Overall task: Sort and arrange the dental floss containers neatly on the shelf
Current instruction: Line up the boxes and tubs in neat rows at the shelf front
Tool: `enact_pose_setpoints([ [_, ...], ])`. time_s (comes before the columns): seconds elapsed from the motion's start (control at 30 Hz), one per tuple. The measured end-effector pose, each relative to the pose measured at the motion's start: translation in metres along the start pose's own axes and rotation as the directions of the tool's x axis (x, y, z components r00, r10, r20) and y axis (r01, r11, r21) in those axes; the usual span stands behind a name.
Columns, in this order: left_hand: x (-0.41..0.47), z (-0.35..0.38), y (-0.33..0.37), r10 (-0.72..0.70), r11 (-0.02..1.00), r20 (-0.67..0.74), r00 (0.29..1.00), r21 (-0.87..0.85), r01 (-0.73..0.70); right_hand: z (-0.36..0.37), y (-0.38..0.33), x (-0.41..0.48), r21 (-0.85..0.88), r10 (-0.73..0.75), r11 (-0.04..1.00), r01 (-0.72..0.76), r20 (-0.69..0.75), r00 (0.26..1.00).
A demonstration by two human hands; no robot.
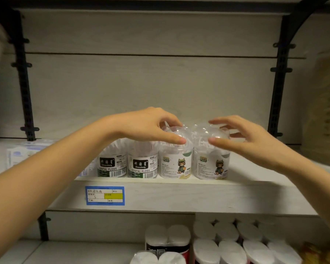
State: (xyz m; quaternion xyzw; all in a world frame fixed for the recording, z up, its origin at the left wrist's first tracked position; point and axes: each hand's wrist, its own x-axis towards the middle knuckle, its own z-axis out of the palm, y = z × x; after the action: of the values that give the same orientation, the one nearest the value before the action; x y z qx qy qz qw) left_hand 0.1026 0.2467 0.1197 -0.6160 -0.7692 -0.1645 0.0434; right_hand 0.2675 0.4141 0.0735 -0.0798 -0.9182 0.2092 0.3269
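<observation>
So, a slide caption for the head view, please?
Left hand grips the left cartoon-label jar, right hand the right cartoon-label jar, on the shelf.

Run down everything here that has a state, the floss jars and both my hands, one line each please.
Left green jar: upright, label forward.
Right green jar: upright, label forward.
Left cartoon jar: upright, lid on, held.
Right cartoon jar: upright, lid on, held.
Left hand: grips left cartoon jar's lid.
Right hand: grips right cartoon jar's lid.
</observation>
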Motion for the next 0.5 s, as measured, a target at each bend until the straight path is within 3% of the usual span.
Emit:
enact_pose_setpoints([
  [0.27,-0.0029,0.0007,-0.0017,0.038,0.998,-0.005,0.999,-0.054,-0.038,-0.0024,-0.0018,-0.0005,-0.063,0.023,0.998,-0.019,0.052,0.998],
  [0.5,-0.0017,0.0015,-0.004,0.042,0.997,0.002,0.999,-0.072,-0.041,-0.0018,-0.0042,-0.0014,-0.115,0.024,0.993,-0.023,0.012,1.0],
])
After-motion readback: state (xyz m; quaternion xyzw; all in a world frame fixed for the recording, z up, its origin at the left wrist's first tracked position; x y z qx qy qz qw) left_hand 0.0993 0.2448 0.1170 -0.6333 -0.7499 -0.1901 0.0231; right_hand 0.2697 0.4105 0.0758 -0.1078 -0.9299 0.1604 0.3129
